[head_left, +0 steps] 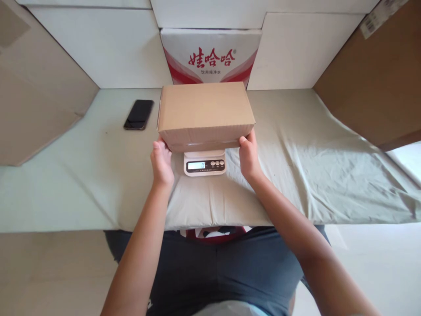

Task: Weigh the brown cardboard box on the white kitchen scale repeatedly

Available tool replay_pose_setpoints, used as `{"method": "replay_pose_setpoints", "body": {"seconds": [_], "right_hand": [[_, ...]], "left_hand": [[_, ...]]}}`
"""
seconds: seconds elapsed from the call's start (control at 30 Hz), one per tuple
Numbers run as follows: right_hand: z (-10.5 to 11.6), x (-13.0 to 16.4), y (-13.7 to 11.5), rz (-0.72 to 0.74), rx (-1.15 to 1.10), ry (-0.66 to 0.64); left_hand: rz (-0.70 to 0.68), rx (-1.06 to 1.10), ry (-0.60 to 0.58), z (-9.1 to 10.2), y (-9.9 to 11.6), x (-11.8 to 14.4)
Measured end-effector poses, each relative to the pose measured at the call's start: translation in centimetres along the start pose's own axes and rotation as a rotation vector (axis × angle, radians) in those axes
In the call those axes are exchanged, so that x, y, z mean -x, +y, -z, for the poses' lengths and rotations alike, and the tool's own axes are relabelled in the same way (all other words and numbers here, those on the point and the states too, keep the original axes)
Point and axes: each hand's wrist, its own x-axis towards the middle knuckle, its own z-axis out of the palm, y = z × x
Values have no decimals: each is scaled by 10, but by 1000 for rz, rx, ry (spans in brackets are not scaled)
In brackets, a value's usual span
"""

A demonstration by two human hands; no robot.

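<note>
— So where's the cardboard box [205, 112]?
— Over the white scale [204, 163], whose display shows 0.
— And the hands?
— Left hand [161, 163] and right hand [249, 156] each grip a lower near corner, fingers curled against its ends.
— Anything else?
— A black phone [138, 114] lies left on the green cloth [312, 166]; a printed carton [210, 55] stands behind.

Cloth-covered table [82, 184] (pale green) bears a phone [138, 114] and, seemingly, a scale [204, 163].
</note>
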Motion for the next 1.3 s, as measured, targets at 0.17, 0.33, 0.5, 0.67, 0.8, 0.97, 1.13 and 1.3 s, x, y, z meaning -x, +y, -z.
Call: {"method": "replay_pose_setpoints", "body": {"seconds": [0.17,0.33,0.5,0.67,0.8,0.97,1.13,1.3], "right_hand": [[0,0,2,3,7,-5],[2,-2,8,22,-19,-4],[4,-3,12,29,-4,-11],[4,-3,14,10,-9,2],[3,-3,12,2,-7,10],[2,-4,10,-20,17,14],[3,-4,11,-7,-5,3],[3,-3,12,-9,14,-1]], "left_hand": [[-7,-7,-10,2,-2,-1],[2,-2,-21,3,-2,-2],[18,23,-32,1,-1,-2],[25,32,-14,0,-1,-2],[31,40,-13,0,-1,-2],[53,49,8,-1,0,-1],[61,52,8,-2,2,-1],[50,40,-9,0,1,-2]]}}
